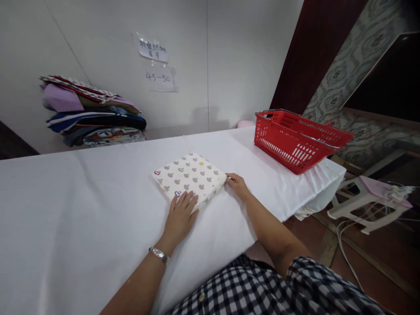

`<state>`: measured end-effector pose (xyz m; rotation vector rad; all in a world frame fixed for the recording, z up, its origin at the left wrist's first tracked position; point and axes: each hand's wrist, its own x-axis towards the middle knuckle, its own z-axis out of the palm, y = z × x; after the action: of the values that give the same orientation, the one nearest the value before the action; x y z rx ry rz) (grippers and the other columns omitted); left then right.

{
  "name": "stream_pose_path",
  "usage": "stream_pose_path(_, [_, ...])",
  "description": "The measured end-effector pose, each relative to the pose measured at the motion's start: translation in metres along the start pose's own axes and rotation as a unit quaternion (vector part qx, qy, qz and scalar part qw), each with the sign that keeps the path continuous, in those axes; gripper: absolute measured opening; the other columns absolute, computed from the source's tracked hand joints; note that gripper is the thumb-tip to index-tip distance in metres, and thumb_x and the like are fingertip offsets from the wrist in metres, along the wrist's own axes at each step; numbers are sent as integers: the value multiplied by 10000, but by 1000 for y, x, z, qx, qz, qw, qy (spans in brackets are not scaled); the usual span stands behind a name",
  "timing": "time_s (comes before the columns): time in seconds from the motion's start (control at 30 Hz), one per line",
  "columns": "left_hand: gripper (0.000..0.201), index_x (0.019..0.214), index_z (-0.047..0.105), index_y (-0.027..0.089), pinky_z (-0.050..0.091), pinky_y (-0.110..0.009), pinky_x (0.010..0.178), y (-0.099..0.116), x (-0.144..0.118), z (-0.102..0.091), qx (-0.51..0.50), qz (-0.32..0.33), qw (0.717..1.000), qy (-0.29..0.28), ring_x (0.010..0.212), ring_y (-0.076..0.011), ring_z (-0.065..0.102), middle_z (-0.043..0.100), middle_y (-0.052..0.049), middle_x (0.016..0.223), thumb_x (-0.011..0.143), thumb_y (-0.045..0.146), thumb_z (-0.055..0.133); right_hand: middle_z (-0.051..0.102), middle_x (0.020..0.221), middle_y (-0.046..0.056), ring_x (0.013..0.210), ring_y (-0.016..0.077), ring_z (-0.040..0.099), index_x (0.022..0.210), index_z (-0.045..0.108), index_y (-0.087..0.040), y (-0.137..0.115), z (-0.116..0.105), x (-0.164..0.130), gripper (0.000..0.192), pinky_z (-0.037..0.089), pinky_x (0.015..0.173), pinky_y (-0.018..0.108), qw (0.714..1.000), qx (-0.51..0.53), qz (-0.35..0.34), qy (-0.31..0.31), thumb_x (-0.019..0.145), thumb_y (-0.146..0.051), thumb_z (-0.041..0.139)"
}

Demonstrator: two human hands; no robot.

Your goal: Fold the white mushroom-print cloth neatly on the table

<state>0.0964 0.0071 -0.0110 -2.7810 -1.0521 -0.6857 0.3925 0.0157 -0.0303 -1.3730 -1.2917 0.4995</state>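
White-draped, the table [98, 210] carries the work, and from my distant seat I judge the step in hand to be smoothing and squaring a folded cloth [193, 175], which I take as my landmark. Beyond that cloth and to its right, I see the red basket [275, 128] standing on the same table, apart from it; it could snag a wide reach that way. Beyond the cloth to its left, I have a pile of clothes [98, 113], its support hidden from me. Well to the cloth's right, off the table, stands a low stool [374, 186]. The cloth itself lies flat in several layers, and beyond it hang two paper sheets [160, 78]. On the cloth's near edge I find the left hand [180, 215], palm down, fingers a little spread, pinching nothing. At the cloth's right corner, the right hand [239, 184] pinches the layers; how firmly, I cannot tell. I'd say the next move calls for light, even pressure, keeping those edges lined up.
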Motion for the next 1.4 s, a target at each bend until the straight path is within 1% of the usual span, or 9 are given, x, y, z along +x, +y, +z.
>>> stream_pose_path(0.33, [432, 1318, 496, 215, 242, -523, 1111, 0, 0, 0, -6, 2, 1000, 3, 1323, -284, 384, 480, -86, 1397, 917, 348, 406, 662, 984, 40, 725, 147, 542, 1035, 694, -219, -7, 0, -3, 342, 443, 685, 280, 1000, -22, 1, -12, 730, -313, 570])
stream_pose_path(0.47, [432, 1322, 492, 232, 246, -526, 1108, 0, 0, 0, -16, 0, 1000, 6, 1326, -282, 381, 477, -83, 1399, 917, 352, 402, 665, 955, 37, 738, 152, 549, 1009, 702, -218, -6, 1, 0, 324, 445, 710, 286, 1000, -27, -9, -5, 736, -302, 549])
stream_pose_path(0.67, [433, 1317, 498, 220, 252, -526, 1104, 0, 0, 0, -9, 0, 1000, -1, 1323, -286, 383, 482, -85, 1395, 916, 352, 402, 662, 898, 25, 698, 140, 538, 936, 693, -206, -11, 3, 1, 273, 435, 672, 261, 998, -64, -10, 2, 747, -275, 508])
stream_pose_path(0.77, [430, 1314, 502, 225, 251, -528, 1106, 0, 1, 0, -10, -2, 1000, 0, 1325, -283, 382, 484, -83, 1393, 917, 353, 398, 656, 874, 10, 674, 140, 531, 906, 673, -221, -18, 4, 0, 235, 425, 665, 267, 992, -121, 0, 26, 758, -270, 497])
stream_pose_path(0.87, [425, 1310, 508, 232, 259, -529, 1103, 1, 1, -1, -8, -6, 1000, 1, 1322, -281, 388, 489, -80, 1389, 920, 350, 387, 650, 828, -6, 641, 139, 522, 896, 655, -229, -23, 4, -2, 213, 408, 633, 264, 985, -164, 29, 38, 762, -278, 496])
stream_pose_path(1.0, [419, 1299, 520, 226, 269, -520, 1102, 2, 0, -2, -5, -10, 1000, 1, 1319, -277, 395, 497, -77, 1383, 921, 345, 384, 631, 747, -30, 605, 131, 510, 888, 643, -239, -22, 3, -6, 191, 388, 594, 249, 986, -160, 50, 24, 768, -297, 508])
stream_pose_path(1.13, [420, 1300, 516, 217, 269, -517, 1102, 1, -1, -2, 2, -5, 1000, -4, 1320, -279, 392, 489, -74, 1390, 923, 347, 383, 640, 814, -20, 635, 130, 514, 906, 649, -247, -13, 2, -6, 198, 409, 621, 250, 991, -131, 28, 16, 780, -304, 507])
stream_pose_path(1.3, [421, 1303, 512, 218, 271, -519, 1098, 0, -1, -1, 7, -4, 1000, -3, 1322, -281, 388, 485, -75, 1393, 921, 340, 386, 624, 1034, 25, 689, 135, 509, 1093, 628, -242, -7, 2, -4, 351, 438, 686, 275, 995, -90, -22, 29, 759, -277, 525])
stream_pose_path(1.4, [422, 1304, 509, 210, 264, -519, 1102, 0, -1, -1, 6, -1, 1000, -2, 1324, -282, 384, 482, -79, 1395, 921, 340, 389, 625, 1035, 34, 749, 149, 530, 1060, 651, -238, -9, 3, -4, 330, 435, 730, 287, 994, -95, -50, 6, 770, -244, 495])
